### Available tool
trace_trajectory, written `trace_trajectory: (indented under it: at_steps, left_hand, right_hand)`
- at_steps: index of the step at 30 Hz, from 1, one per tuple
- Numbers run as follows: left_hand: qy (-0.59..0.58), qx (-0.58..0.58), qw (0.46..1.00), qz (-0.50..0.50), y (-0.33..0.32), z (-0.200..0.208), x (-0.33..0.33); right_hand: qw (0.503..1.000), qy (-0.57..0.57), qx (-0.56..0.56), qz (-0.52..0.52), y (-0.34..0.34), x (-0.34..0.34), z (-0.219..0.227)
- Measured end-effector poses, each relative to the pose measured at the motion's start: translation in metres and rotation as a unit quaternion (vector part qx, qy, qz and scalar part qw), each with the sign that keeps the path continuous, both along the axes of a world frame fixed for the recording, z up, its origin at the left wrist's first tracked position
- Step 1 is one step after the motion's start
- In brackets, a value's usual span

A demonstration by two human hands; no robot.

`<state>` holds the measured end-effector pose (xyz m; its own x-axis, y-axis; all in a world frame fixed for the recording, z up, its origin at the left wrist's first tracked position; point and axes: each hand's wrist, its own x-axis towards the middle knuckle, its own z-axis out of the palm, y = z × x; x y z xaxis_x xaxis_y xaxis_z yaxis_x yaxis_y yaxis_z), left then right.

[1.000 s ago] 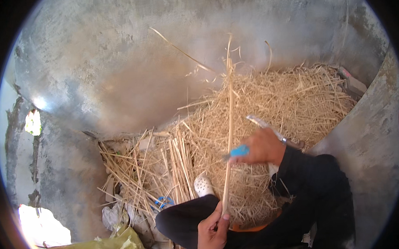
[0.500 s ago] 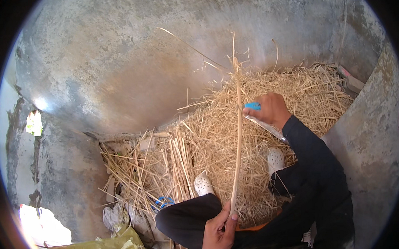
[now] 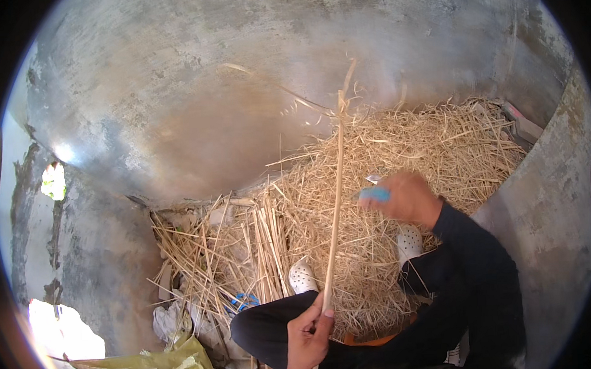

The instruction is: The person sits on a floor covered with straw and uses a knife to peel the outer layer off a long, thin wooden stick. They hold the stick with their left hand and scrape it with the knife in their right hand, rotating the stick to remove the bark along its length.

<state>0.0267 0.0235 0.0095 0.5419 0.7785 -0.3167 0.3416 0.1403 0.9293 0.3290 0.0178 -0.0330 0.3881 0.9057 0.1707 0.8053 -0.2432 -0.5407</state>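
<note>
My left hand is closed around the lower part of a long, pale bamboo-like strip that rises away from me. Thin shavings curl off its far end, in front of the wall. My right hand, smeared by motion, is closed on what looks like a knife with a blue part. A bit of shiny metal shows just above the blue. The knife is to the right of the strip, with a gap between them.
A thick heap of pale shavings spreads under and beyond my hands. Split strips lie left of my white shoe. Yellowish plastic sheeting is at lower left. A grey wall curves behind; another grey surface bounds the right.
My right hand and the knife have moved toward me, coming off the strip. My left hand and the strip have shifted to the left, and the shavings at the far end have swung.
</note>
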Motion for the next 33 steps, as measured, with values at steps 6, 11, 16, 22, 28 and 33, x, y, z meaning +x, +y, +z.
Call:
trace_trajectory:
  at_steps: [6, 11, 16, 22, 28, 33]
  left_hand:
    - [0.056, 0.092, 0.994, -0.025, -0.002, 0.009, 0.002]
    - [0.108, 0.145, 0.980, -0.083, 0.001, 0.024, 0.001]
    - [0.099, 0.193, 0.972, -0.087, -0.005, 0.028, 0.005]
    - [0.083, 0.227, 0.966, -0.091, -0.007, 0.029, 0.008]
    - [0.126, 0.307, 0.937, -0.110, -0.001, 0.011, 0.007]
    - [0.110, 0.317, 0.935, -0.113, 0.000, 0.012, 0.011]
  right_hand:
    - [0.996, -0.030, 0.001, 0.081, 0.006, -0.035, -0.001]
    - [0.995, -0.017, -0.029, 0.095, 0.016, -0.030, -0.020]
    - [0.998, -0.047, -0.018, 0.038, 0.016, -0.018, -0.018]
    - [0.997, -0.018, -0.018, 0.070, 0.013, -0.029, -0.014]
    - [0.992, -0.052, 0.034, 0.107, 0.017, -0.030, -0.013]
    - [0.987, -0.096, 0.096, 0.086, 0.020, -0.020, -0.020]
